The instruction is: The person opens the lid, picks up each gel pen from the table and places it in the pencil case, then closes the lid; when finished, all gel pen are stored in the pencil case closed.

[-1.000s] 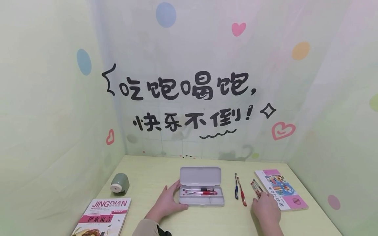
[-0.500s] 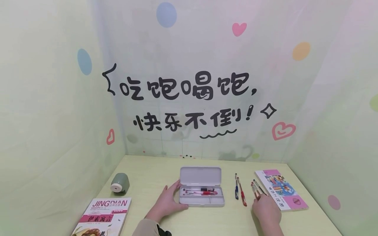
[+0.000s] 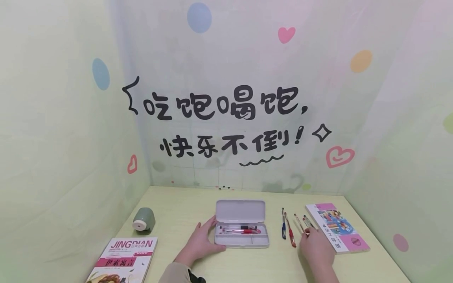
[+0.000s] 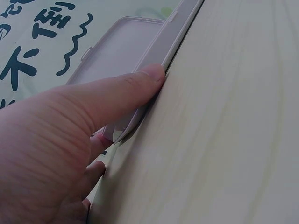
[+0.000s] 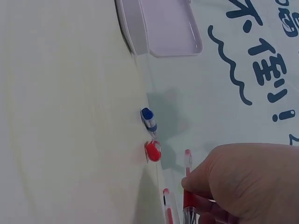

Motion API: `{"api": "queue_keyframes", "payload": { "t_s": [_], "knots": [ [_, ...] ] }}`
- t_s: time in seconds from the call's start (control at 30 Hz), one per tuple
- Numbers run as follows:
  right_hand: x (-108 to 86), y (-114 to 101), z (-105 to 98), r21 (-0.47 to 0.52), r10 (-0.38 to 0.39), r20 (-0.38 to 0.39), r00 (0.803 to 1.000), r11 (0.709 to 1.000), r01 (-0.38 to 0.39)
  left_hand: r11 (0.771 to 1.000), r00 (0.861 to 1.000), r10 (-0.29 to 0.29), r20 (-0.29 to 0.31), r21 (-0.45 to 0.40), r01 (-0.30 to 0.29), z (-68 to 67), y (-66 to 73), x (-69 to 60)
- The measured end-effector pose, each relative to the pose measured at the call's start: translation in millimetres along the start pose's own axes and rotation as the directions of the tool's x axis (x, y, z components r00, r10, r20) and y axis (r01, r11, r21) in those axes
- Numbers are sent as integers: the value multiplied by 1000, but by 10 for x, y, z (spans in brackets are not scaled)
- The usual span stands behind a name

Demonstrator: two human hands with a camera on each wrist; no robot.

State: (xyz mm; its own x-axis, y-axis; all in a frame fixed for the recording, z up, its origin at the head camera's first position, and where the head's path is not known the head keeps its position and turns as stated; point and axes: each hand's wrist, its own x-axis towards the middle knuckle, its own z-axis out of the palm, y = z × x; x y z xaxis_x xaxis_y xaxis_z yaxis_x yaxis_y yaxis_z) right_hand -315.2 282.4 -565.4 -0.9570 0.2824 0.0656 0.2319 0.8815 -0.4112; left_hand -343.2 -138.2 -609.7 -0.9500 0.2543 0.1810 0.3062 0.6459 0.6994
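A pale lilac pencil case (image 3: 240, 240) lies with its lid up in the middle of the table, several pens (image 3: 240, 229) in its long compartment. My left hand (image 3: 201, 241) holds the case at its left end, thumb (image 4: 140, 81) along the front edge and fingers round the far side. Over on the right, my right hand (image 3: 317, 247) pinches a red pen (image 5: 188, 200) between thumb and fingers. More pens (image 3: 309, 222) show just beyond that hand, partly hidden by it. A blue pen (image 3: 283, 226) and another red pen (image 3: 289, 230) lie between case and hand.
A pink-and-white book (image 3: 337, 228) lies right of my right hand. At the left are a grey-green pencil sharpener (image 3: 144, 220) and another book (image 3: 124, 259). Fabric walls (image 3: 226, 173) with printed lettering close off the back and sides.
My right hand has shifted slightly left. The pen in its fingers now stands apart from the other pens beside it. The left hand and pencil case stay put.
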Motion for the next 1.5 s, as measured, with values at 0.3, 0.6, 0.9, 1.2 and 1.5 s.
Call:
{"api": "queue_keyframes", "payload": {
  "t_s": [0.3, 0.6, 0.9, 1.2, 1.5],
  "knots": [
    [-44, -271, 67, 63, -82, -154, 985, 994, 92, 1000, 1000, -1, -4, 0, 1, -16, 12, -13],
    [-129, -588, 156, 84, -219, -195, 956, 967, 239, 1000, 1000, -7, 4, 9, 7, -33, 18, -29],
    [-145, -931, 326, 26, -374, -229, 899, 921, 390, 1000, 1000, -1, 0, 11, 1, -45, 49, -33],
    [-199, -1205, 417, -60, -475, -200, 857, 879, 473, 1000, 1000, -1, 4, 19, 0, -20, 49, -15],
    [-261, -1394, 505, -84, -567, -187, 802, 823, 562, 1000, 1000, -14, 6, 11, 14, -24, 45, -17]
  ]
}}
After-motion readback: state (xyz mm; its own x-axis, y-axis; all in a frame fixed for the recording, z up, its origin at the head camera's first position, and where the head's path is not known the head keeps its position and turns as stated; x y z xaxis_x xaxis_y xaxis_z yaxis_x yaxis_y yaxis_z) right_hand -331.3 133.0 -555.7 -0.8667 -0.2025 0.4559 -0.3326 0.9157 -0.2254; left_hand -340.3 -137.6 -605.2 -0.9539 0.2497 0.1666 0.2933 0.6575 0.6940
